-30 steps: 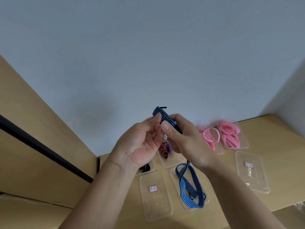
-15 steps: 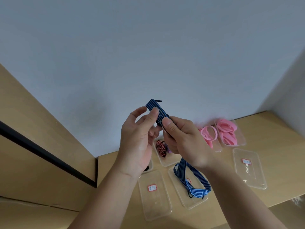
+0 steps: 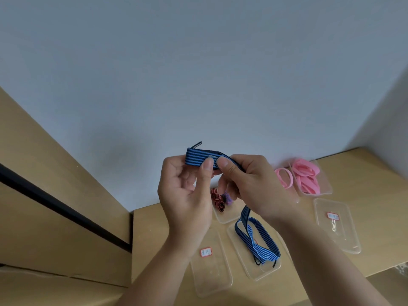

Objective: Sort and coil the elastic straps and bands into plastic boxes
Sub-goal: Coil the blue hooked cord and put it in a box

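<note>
Blue striped strap (image 3: 198, 156) is held in the air over the desk (image 3: 366, 173). Left hand (image 3: 185, 195) pinches the folded end between thumb and fingers; right hand (image 3: 251, 184) pinches it just beside, at 3 o'clock. The tail drops at 5 o'clock and lies looped in a clear box (image 3: 266, 273). Near box (image 3: 212, 281) at 6 o'clock and side box (image 3: 346, 241) at 4 o'clock have red-bordered labels, writing unreadable. Pink bands (image 3: 306, 176) are boxed at 3 o'clock.
</note>
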Demonstrator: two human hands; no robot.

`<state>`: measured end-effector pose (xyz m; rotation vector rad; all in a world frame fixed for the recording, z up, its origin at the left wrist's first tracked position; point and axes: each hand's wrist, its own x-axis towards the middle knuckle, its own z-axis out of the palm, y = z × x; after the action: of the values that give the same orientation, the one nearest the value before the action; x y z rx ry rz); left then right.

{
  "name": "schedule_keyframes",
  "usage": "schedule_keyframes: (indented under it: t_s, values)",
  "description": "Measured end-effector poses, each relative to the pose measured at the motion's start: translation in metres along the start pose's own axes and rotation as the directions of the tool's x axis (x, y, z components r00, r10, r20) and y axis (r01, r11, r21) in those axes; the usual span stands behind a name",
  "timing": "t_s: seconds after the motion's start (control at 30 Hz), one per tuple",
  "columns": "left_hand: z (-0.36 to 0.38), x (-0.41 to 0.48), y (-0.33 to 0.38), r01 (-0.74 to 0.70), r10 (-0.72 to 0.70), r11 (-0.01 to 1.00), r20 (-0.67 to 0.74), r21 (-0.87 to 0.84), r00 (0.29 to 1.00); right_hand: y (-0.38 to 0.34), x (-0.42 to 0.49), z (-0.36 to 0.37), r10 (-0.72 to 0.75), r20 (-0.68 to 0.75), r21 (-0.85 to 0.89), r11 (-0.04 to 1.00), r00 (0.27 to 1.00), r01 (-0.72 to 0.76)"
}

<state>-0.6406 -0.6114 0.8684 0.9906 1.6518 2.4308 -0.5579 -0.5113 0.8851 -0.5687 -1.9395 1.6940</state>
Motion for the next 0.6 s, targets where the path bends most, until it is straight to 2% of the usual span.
schedule_keyframes:
  t_s: [0.17, 0.27, 0.33, 0.4, 0.6]
  values:
    - [-0.003, -0.003, -0.008, -0.278, 0.276, 0.955, 0.034, 0.107, 0.96, -0.01, -0.003, 0.01, 0.027, -0.037, 0.09, 0.996, 0.999, -0.024]
    - [-0.007, 0.001, -0.012, -0.377, 0.373, 0.92, 0.061, 0.109, 0.926, -0.012, -0.007, 0.018, 0.099, 0.026, 0.286, 0.953, 0.995, -0.102]
    - [-0.009, 0.005, -0.015, -0.421, 0.411, 0.901, 0.097, 0.108, 0.906, -0.014, -0.01, 0.019, 0.147, 0.087, 0.408, 0.897, 0.985, -0.17]
    - [-0.011, 0.009, -0.017, -0.442, 0.425, 0.889, 0.14, 0.119, 0.894, -0.016, -0.009, 0.016, 0.156, 0.086, 0.495, 0.85, 0.984, -0.178]
    - [-0.018, 0.017, -0.021, -0.5, 0.454, 0.846, 0.241, 0.186, 0.858, -0.021, -0.003, 0.008, 0.187, 0.048, 0.585, 0.791, 0.981, -0.179]
